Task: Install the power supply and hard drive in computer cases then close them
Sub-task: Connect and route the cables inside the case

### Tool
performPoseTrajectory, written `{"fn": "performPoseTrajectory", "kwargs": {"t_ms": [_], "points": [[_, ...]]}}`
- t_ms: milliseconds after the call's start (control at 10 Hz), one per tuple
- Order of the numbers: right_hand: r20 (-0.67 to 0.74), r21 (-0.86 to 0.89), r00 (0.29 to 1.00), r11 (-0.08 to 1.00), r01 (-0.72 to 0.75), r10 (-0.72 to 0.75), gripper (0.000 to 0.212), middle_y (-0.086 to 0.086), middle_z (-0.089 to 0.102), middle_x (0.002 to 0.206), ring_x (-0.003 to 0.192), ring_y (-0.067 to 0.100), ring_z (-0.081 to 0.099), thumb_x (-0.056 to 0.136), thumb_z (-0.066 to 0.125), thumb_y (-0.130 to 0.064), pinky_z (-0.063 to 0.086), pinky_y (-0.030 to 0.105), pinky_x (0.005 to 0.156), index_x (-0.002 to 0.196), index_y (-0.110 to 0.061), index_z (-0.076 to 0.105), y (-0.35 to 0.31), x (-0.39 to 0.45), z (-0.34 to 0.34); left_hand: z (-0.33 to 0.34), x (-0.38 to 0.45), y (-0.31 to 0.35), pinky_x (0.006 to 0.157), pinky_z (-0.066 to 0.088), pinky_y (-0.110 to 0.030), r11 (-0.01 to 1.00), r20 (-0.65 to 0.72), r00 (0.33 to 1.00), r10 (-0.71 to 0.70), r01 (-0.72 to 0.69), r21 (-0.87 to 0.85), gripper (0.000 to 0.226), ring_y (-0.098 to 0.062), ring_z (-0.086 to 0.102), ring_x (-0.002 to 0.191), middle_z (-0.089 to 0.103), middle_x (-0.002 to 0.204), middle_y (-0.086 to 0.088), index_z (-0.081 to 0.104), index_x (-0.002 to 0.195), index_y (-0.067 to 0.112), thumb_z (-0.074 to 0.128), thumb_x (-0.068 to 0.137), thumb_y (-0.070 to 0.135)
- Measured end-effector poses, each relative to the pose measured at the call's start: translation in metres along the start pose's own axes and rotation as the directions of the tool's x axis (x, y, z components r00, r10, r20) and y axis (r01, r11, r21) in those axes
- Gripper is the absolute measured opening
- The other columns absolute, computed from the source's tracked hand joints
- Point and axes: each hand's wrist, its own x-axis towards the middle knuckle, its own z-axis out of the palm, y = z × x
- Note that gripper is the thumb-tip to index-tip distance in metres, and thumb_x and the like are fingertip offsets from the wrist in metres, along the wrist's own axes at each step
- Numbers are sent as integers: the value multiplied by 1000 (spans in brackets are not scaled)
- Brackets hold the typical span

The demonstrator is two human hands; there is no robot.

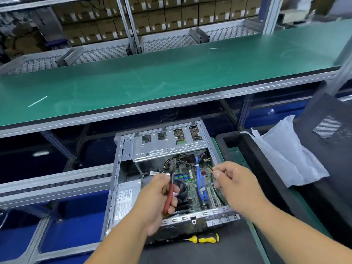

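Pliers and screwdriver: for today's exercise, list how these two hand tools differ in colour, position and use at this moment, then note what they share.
The pliers have red handles; the screwdriver has a yellow and black handle. The pliers are gripped in the left hand over the open computer case; the screwdriver lies untouched on the dark mat in front of the case. The pliers point into the case; the screwdriver lies flat alongside it. Both are hand tools within reach.

The case (167,180) lies open on top. A drive cage (167,143) covers its far part, and the left hand (160,199) with pliers (170,195) and the right hand (234,183) crowd the board (192,187). The green tabletop (152,79) beyond the case is mostly bare.
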Motion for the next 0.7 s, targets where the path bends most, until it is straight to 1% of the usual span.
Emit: {"fn": "performPoseTrajectory", "kwargs": {"t_ms": [100, 200, 300, 400, 500, 600, 700], "points": [[-117, 162, 983, 980, -118, 138, 27, 1, 72, 72, 53, 9, 57, 102, 57, -19, 45, 20, 49, 93, -42, 69, 27, -40, -44, 26, -15, -2, 50, 41, -32, 997, 145, 986, 77, -75, -14, 25, -23, 54, 60, 65, 96, -17, 51, 117, 12, 44, 109, 34], [-116, 247, 925, 913, -325, 361, 19, 7, 70, 70, 57, 17, 54, 93, 56, -13, 40, 33, 52, 78, -21, 66, 53, -77, -70, 63, -26, -6, 55, 48, -36, 997, 294, 953, 73, -65, -37, 29, -28, 58, 65, 68, 101, -21, 49, 122, 10, 46, 106, 34], [-111, 222, 857, 853, -473, 504, 8, 8, 59, 64, 57, 19, 44, 69, 51, -24, 32, 32, 54, 65, -17, 53, 74, -110, -88, 104, -34, -18, 60, 54, -38, 999, 448, 894, 3, 20, -47, 38, -33, 61, 73, 68, 106, -22, 52, 125, 10, 54, 97, 36], [-29, -74, 834, 831, -551, 551, 12, 6, 53, 64, 57, 20, 39, 75, 49, -21, 30, 32, 54, 63, -17, 48, 112, -145, -112, 137, -38, -39, 65, 57, -42, 996, 528, 846, -76, 87, 4, 40, -35, 65, 82, 69, 111, -21, 57, 128, 11, 57, 96, 36], [45, -498, 714, 635, -591, 699, 24, 4, 60, 87, 79, 19, 54, 97, 46, -25, 44, 24, 65, 73, -24, 51, 154, -188, -132, 158, -37, -68, 69, 58, -42, 983, 537, 825, -175, 119, 137, 34, -27, 67, 85, 69, 110, -14, 62, 131, 13, 60, 102, 30], [22, -630, 677, 536, -563, 736, 21, 4, 64, 104, 88, 18, 54, 100, 44, -35, 41, 16, 71, 80, -31, 46, 195, -228, -142, 175, -36, -96, 63, 57, -39, 942, 479, 821, -311, 198, 273, 47, -20, 63, 73, 65, 91, -6, 63, 125, 16, 64, 80, 29], [-58, -629, 692, 512, -585, 719, 16, 2, 70, 105, 88, 20, 60, 100, 44, -34, 52, 30, 83, 93, -26, 56, 205, -225, -142, 185, -27, -120, 69, 49, -42, 853, 301, 879, -369, 191, 486, 52, -21, 57, 60, 58, 78, -7, 53, 117, 13, 59, 69, 32]]}}
